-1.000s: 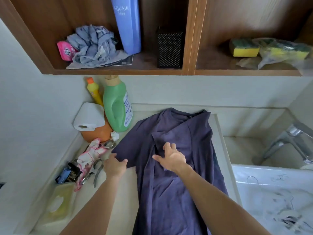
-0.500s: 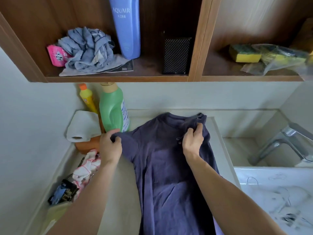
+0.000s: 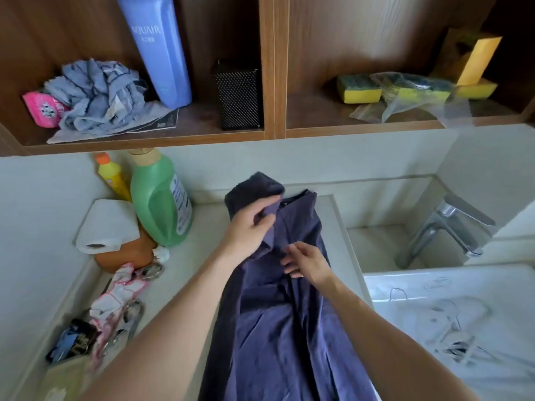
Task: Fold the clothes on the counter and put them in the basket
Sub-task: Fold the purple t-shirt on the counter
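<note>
**A:** Where do we have the shirt [image 3: 289,328] now?

**B:** It lies lengthwise on the counter [image 3: 185,285], collar away from us, and the hem runs off the lower edge of the view. Our left hand [image 3: 249,230] holds the left sleeve part. Its fingers [image 3: 262,209] are curled and pinch the cloth against the thumb. A bunch of cloth stands up just beyond the fingertips.

**A:** And our right hand [image 3: 309,264]?

**B:** It rests on the chest of the shirt, just below the left fingers. Its fingers [image 3: 293,250] are loosely spread and point to the left. As far as we can see, they pinch nothing.

**A:** Which step is this, then?

**B:** We judge it is the lengthwise fold, with the left side brought over the middle. The right side seems already turned in. We see no basket in our view.

**A:** What does the next move ask of us?

**B:** We should lay the sleeve flat beside the right fingertips, then press the crease smooth. A green bottle [image 3: 159,204] and a paper roll [image 3: 107,227] stand to the left of our left fingers, apart from the cloth. The sink [image 3: 376,247] is to the right of our right fingers.
</note>
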`<state>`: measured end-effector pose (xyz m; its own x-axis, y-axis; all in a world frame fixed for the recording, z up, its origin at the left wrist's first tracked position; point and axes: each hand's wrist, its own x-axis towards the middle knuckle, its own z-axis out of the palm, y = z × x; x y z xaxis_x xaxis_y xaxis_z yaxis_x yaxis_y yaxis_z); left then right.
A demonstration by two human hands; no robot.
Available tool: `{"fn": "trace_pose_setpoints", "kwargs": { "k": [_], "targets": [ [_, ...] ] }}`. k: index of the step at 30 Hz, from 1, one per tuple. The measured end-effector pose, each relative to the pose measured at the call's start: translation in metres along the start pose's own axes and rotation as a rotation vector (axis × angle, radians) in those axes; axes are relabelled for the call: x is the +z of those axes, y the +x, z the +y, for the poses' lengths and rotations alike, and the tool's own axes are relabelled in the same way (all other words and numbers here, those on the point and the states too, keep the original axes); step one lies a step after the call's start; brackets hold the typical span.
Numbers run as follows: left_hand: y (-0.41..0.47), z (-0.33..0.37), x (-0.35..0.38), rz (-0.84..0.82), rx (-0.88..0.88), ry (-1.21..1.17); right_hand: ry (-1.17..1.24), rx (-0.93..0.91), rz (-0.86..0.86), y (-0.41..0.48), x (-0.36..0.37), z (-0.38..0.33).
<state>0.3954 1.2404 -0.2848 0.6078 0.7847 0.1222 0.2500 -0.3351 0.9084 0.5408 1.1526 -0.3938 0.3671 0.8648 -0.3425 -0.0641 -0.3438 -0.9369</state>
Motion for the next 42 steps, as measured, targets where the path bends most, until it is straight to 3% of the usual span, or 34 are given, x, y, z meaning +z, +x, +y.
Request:
{"fn": "trace_pose_setpoints", "kwargs": {
  "k": [2,4,7,9,12,18,21,23,24,26,30,32,33,36,38,42],
  "targets": [
    [-0.007,-0.006,0.034,-0.315,-0.089,-0.086,0.301,0.137,0.034,0.004,-0.016,0.002],
    [-0.013,-0.027,0.050,-0.316,-0.127,0.040,0.414,0.231,0.054,0.010,-0.026,0.005],
    [-0.026,-0.060,0.055,-0.178,-0.093,0.316,0.309,0.199,0.148,0.025,-0.026,0.021],
    [-0.037,-0.081,0.057,-0.226,-0.086,0.517,0.156,0.128,0.238,0.023,-0.020,0.022],
    [-0.053,-0.108,0.058,-0.329,-0.255,0.786,-0.032,0.064,0.277,0.020,-0.016,0.016],
    [-0.072,-0.135,0.058,-0.308,-0.320,0.910,-0.250,-0.313,0.203,0.017,-0.004,0.001],
    [-0.071,-0.137,0.057,-0.341,-0.346,0.931,-0.302,-0.101,0.321,0.030,-0.013,0.013],
    [-0.069,-0.136,0.057,-0.390,-0.373,0.927,-0.299,0.120,0.312,0.035,-0.023,0.019],
    [-0.068,-0.136,0.056,-0.407,-0.381,0.922,-0.316,0.138,0.302,0.033,-0.025,0.019],
    [-0.066,-0.136,0.055,-0.433,-0.393,0.897,-0.433,0.030,0.342,0.023,-0.023,0.014],
    [-0.068,-0.133,0.052,-0.372,-0.379,0.777,-0.856,-0.413,0.474,-0.005,-0.013,0.023],
    [-0.077,-0.132,0.053,-0.296,-0.354,0.754,-0.995,-0.544,0.414,-0.014,-0.008,0.031],
    [-0.084,-0.132,0.055,-0.267,-0.344,0.765,-1.056,-0.552,0.304,-0.016,-0.005,0.037],
    [-0.110,-0.136,0.060,-0.194,-0.326,0.817,-1.275,-0.370,-0.101,-0.013,0.001,0.061],
    [-0.128,-0.136,0.062,-0.132,-0.336,0.799,-1.403,-0.364,-0.127,-0.007,0.003,0.076],
    [-0.158,-0.131,0.065,-0.020,-0.339,0.785,-1.427,-0.372,-0.091,0.010,0.008,0.073]
  ]
}}
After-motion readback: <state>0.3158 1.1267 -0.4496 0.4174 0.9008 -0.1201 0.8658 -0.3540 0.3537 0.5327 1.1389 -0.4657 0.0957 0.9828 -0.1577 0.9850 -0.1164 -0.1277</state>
